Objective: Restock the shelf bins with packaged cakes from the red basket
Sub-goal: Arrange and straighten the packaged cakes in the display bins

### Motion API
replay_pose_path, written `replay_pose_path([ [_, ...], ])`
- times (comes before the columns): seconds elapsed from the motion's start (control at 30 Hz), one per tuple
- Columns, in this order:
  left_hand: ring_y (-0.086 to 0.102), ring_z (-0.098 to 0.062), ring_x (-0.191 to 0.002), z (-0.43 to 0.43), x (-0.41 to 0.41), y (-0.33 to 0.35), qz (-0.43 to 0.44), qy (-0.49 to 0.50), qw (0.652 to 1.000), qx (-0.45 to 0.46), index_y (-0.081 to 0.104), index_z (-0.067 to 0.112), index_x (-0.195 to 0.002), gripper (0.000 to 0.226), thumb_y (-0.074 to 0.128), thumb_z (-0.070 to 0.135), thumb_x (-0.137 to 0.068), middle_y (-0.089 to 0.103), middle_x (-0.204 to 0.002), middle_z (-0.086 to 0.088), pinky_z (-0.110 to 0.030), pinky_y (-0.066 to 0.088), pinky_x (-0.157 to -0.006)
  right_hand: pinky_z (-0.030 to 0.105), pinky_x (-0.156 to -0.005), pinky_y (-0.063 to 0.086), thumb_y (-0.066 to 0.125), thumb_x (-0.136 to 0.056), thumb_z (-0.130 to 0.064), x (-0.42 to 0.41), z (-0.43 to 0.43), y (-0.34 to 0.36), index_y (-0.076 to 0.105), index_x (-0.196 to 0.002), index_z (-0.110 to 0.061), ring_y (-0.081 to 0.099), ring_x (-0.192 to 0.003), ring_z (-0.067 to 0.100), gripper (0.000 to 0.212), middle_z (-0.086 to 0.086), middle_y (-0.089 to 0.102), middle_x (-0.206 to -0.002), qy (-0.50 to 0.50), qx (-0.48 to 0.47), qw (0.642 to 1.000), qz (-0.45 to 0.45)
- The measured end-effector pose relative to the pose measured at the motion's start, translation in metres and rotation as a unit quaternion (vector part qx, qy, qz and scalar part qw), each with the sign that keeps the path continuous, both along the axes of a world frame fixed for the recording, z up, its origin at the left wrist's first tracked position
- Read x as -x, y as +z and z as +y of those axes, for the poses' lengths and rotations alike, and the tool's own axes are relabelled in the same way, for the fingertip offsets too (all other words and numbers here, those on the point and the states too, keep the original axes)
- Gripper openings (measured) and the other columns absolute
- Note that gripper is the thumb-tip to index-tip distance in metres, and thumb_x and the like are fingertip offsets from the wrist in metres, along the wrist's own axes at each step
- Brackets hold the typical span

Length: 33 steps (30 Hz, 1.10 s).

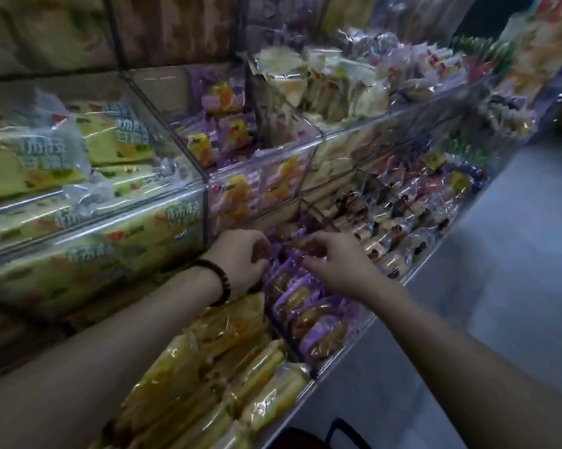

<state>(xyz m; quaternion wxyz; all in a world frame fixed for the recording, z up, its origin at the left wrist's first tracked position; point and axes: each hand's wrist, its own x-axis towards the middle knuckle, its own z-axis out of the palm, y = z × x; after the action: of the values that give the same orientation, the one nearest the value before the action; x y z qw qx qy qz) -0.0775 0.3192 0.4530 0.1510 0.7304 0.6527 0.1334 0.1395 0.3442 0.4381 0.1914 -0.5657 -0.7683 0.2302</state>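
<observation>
Both my hands reach into a lower clear bin [354, 346] of purple-wrapped cakes [318, 322]. My left hand [240, 260], with a dark bead bracelet at the wrist, curls its fingers at the bin's left side on the purple wrappers. My right hand [338, 264] pinches a purple-wrapped cake [305, 246] at the back of the row between thumb and fingers. At the bottom edge a dark handle and a dim red rim of the basket [308, 440] show; its contents are hidden.
Yellow-wrapped cakes [227, 367] fill the bin to the left. Above are clear bins of green packs [88, 222], purple-orange packs [227, 131] and pale packs [331, 85]. Dark-and-white packs [396, 228] lie to the right. A grey aisle floor [499, 270] runs along the right.
</observation>
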Motion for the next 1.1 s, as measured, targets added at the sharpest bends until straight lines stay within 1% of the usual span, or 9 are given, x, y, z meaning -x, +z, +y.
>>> replay_pose_path([
  [0.1,0.065,-0.02,-0.109,-0.003,-0.002,0.01,-0.008,0.017,0.999,0.03,0.068,0.02,-0.123,0.03,0.07,0.028,-0.094,0.071,-0.118,0.0,-0.027,0.051,-0.089,0.006,-0.07,0.041,0.076,-0.093,-0.025,-0.004,0.0,0.018,0.075,-0.12,-0.023,0.065,-0.091,0.005,0.026,-0.008,0.074,-0.108,-0.002,0.034,0.999,-0.011],
  [0.23,0.066,-0.021,-0.108,-0.021,-0.008,0.027,-0.003,0.04,0.997,0.072,0.067,0.022,-0.119,0.028,0.07,0.031,-0.093,0.071,-0.116,-0.001,-0.031,0.053,-0.09,0.028,-0.088,0.055,0.076,-0.093,-0.029,-0.02,-0.005,0.045,0.07,-0.127,-0.021,0.065,-0.097,0.011,0.035,-0.006,0.071,-0.111,-0.006,0.074,0.997,-0.013],
  [0.3,0.065,-0.02,-0.105,-0.031,-0.016,0.037,0.001,0.059,0.994,0.088,0.067,0.024,-0.117,0.026,0.07,0.033,-0.092,0.069,-0.112,0.002,-0.035,0.055,-0.089,0.036,-0.085,0.06,0.078,-0.092,-0.032,-0.028,-0.005,0.055,0.07,-0.126,-0.025,0.07,-0.094,0.014,0.036,-0.006,0.073,-0.111,-0.003,0.103,0.995,0.01],
  [0.4,0.064,-0.016,-0.102,-0.052,-0.033,0.05,-0.007,0.101,0.989,0.108,0.067,0.026,-0.115,0.026,0.073,0.034,-0.091,0.068,-0.11,0.005,-0.033,0.054,-0.088,0.041,-0.081,0.063,0.078,-0.091,-0.032,-0.038,-0.014,0.062,0.07,-0.125,-0.027,0.073,-0.084,0.013,0.035,-0.007,0.076,-0.102,0.012,0.121,0.99,0.065],
  [0.53,0.064,-0.014,-0.1,-0.08,-0.054,0.071,-0.035,0.155,0.982,0.102,0.069,0.029,-0.112,0.024,0.074,0.037,-0.09,0.066,-0.108,0.008,-0.033,0.054,-0.088,0.035,-0.093,0.058,0.078,-0.092,-0.031,-0.056,-0.034,0.07,0.071,-0.125,-0.024,0.07,-0.099,0.01,0.034,-0.009,0.075,-0.11,0.006,0.131,0.981,0.14],
  [0.67,0.062,-0.012,-0.105,-0.105,-0.057,0.101,-0.053,0.185,0.972,0.132,0.067,0.027,-0.115,0.025,0.073,0.037,-0.092,0.064,-0.111,0.008,-0.033,0.053,-0.091,0.034,-0.086,0.059,0.08,-0.09,-0.037,-0.073,-0.042,0.092,0.072,-0.12,-0.024,0.069,-0.098,0.008,0.033,-0.012,0.073,-0.107,0.005,0.171,0.971,0.168],
  [0.77,0.063,-0.013,-0.108,-0.122,-0.054,0.119,-0.055,0.201,0.964,0.164,0.065,0.033,-0.116,0.024,0.07,0.04,-0.095,0.065,-0.115,0.009,-0.039,0.055,-0.095,0.035,-0.084,0.06,0.079,-0.091,-0.035,-0.079,-0.05,0.106,0.072,-0.118,-0.027,0.07,-0.095,0.006,0.03,-0.013,0.073,-0.103,0.004,0.169,0.971,0.168],
  [0.97,0.063,-0.016,-0.108,-0.136,-0.048,0.13,-0.073,0.201,0.963,0.162,0.066,0.027,-0.126,0.031,0.067,0.039,-0.097,0.066,-0.121,0.006,-0.04,0.055,-0.096,0.035,-0.089,0.061,0.078,-0.092,-0.031,-0.069,-0.075,0.111,0.072,-0.12,-0.023,0.07,-0.095,0.002,0.029,-0.014,0.073,-0.101,0.009,0.158,0.977,0.143],
  [1.1,0.063,-0.015,-0.107,-0.13,-0.046,0.124,-0.066,0.2,0.964,0.165,0.065,0.027,-0.126,0.031,0.066,0.04,-0.098,0.067,-0.121,0.006,-0.037,0.055,-0.094,0.039,-0.082,0.064,0.077,-0.092,-0.031,-0.067,-0.063,0.112,0.072,-0.116,-0.026,0.072,-0.091,0.007,0.025,-0.014,0.074,-0.099,-0.002,0.154,0.979,0.133],
])
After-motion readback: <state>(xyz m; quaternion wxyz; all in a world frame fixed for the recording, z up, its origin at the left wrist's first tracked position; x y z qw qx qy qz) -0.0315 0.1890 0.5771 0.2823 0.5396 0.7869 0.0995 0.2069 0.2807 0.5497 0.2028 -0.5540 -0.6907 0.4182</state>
